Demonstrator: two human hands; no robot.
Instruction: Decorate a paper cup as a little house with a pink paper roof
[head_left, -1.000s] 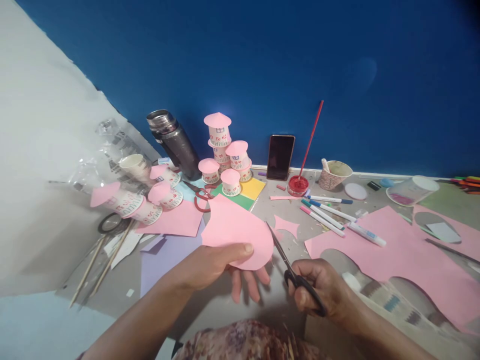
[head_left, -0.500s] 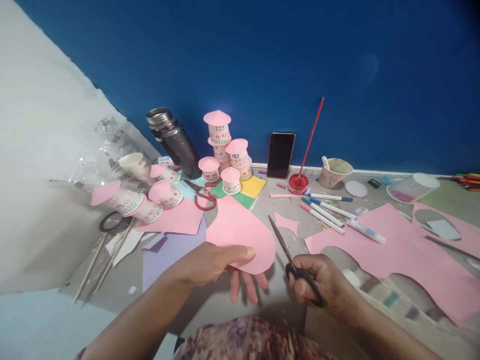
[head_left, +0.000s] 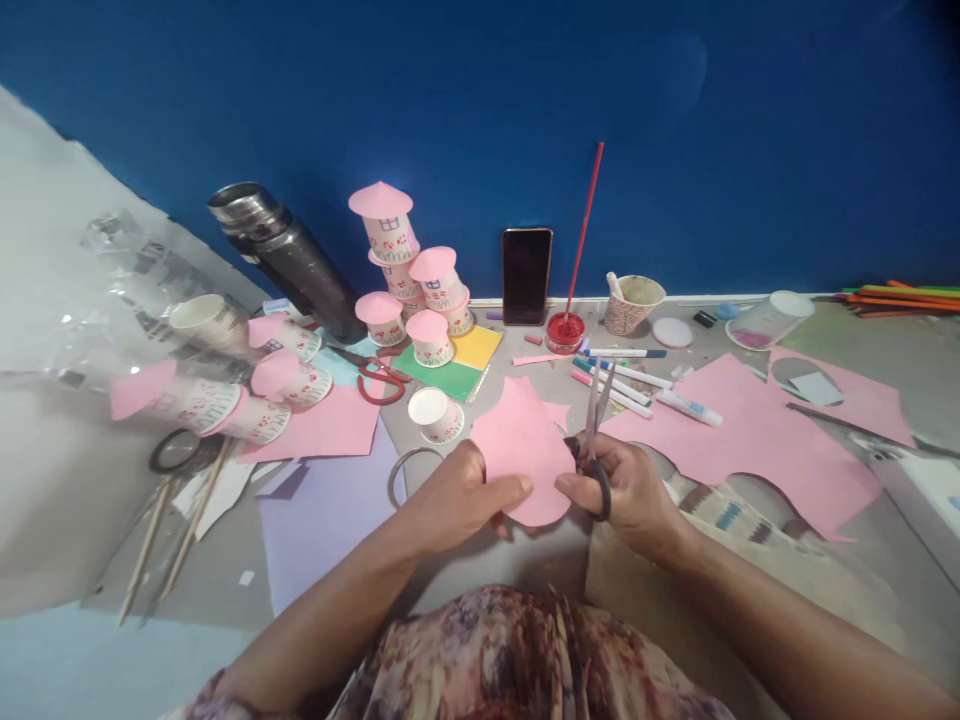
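My left hand pinches the lower left edge of a rounded pink paper piece, held above the table. My right hand grips black-handled scissors, blades pointing up and away, and its thumb and fingers also touch the right edge of the pink piece. Both hands are close together at the centre, near my body. An upturned white paper cup and a tape ring lie just left of my left hand.
Pink-roofed paper-cup houses are stacked at the back beside a steel flask, a phone leaning on the blue wall, and a red paint pot with a stick. Markers, red scissors, a large cut pink sheet and more cups lie around.
The view swung down and left. My right hand came in with the scissors, blades turned upward, and now touches the pink piece. My left hand curled its fingers on the paper.
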